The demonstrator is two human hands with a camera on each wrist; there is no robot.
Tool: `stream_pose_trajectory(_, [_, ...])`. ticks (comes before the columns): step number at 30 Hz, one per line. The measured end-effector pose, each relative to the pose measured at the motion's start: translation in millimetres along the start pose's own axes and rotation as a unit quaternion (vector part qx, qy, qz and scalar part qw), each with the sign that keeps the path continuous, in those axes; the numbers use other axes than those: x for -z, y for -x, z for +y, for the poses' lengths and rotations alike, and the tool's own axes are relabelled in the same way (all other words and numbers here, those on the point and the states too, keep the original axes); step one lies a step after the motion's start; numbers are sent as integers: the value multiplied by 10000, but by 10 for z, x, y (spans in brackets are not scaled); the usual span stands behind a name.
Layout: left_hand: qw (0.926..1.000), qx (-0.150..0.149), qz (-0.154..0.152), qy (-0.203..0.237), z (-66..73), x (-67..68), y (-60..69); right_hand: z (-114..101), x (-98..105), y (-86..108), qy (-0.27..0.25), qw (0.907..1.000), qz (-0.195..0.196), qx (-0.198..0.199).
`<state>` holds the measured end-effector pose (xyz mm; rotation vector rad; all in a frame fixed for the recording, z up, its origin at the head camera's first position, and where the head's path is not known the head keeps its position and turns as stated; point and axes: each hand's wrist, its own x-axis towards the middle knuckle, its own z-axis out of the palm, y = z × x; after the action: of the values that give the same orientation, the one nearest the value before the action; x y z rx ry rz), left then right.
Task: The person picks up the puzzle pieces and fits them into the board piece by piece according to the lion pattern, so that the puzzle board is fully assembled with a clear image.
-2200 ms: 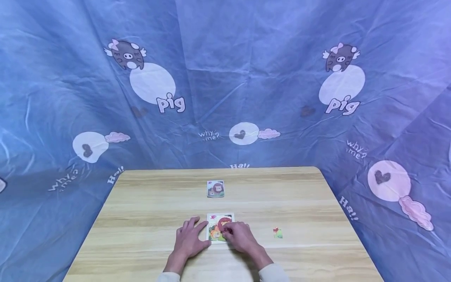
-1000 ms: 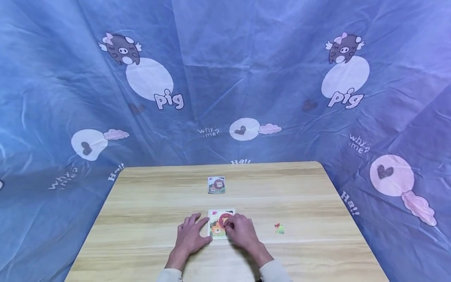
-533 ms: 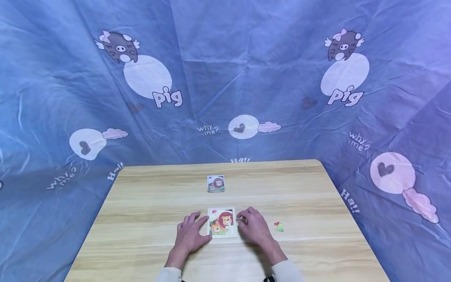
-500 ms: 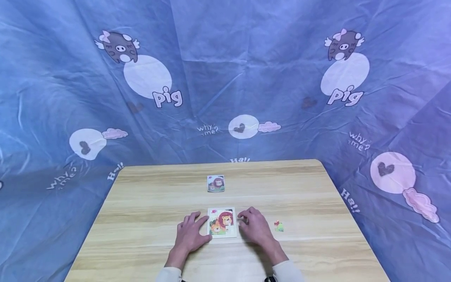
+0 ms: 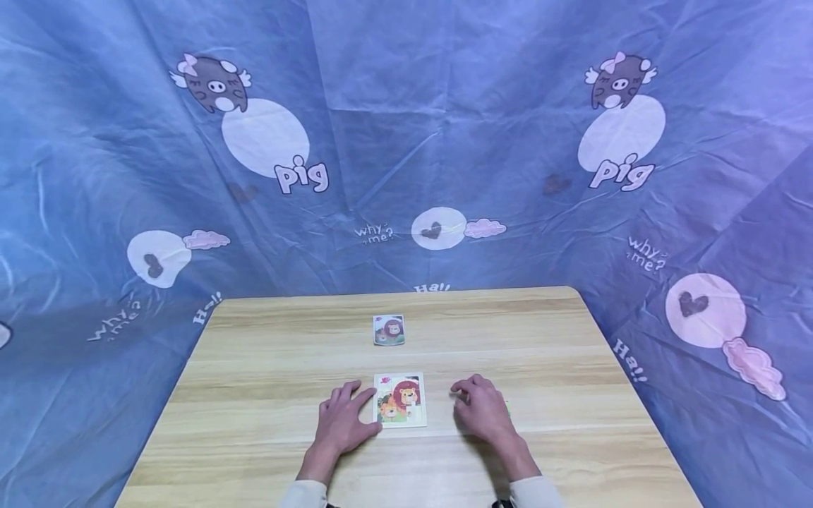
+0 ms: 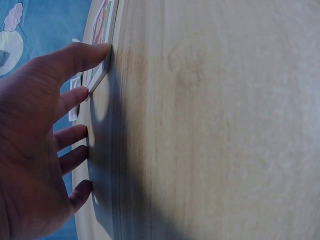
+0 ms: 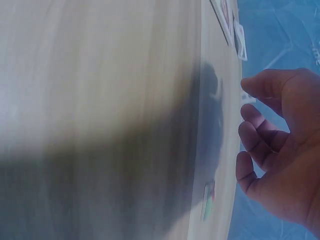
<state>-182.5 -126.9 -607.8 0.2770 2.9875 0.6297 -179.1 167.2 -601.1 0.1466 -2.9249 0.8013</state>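
Note:
A framed jigsaw puzzle point(image 5: 400, 401) with a lion picture lies near the middle of the table; its lower right part shows white. My left hand point(image 5: 343, 423) rests at its left side, fingers spread. In the left wrist view the thumb point(image 6: 95, 54) touches the frame's edge and the index fingertip lies by its corner. To the right of the puzzle, my right hand point(image 5: 484, 409) hovers above the table with loosely bent fingers and nothing between them. Colourful loose puzzle pieces point(image 5: 507, 408) lie just beyond it, mostly hidden by it; the right wrist view shows them point(image 7: 208, 201) edge-on.
A small picture card point(image 5: 389, 330) with a similar lion lies behind the puzzle. The wooden table point(image 5: 267, 353) ends at a blue printed cloth point(image 5: 381, 141) hanging at the back and sides.
My right hand has left the puzzle's lower right part and moved right, now partly covering the loose pieces. My left hand has stayed at the frame. The head view has tilted slightly.

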Motion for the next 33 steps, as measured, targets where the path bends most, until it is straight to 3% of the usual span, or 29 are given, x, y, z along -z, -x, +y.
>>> stream_pose_trajectory(9, [10000,54,-70,37,10,-6,-17,199,143,85,16,9974,-221,-683])
stream_pose_trajectory(21, [10000,18,-33,54,9,3,-14,392,255,167,244,9923,-252,-1191])
stream_pose_trajectory(33, [10000,43,-35,25,-3,-9,11,520,371,248,273,9843,-562,-1652])
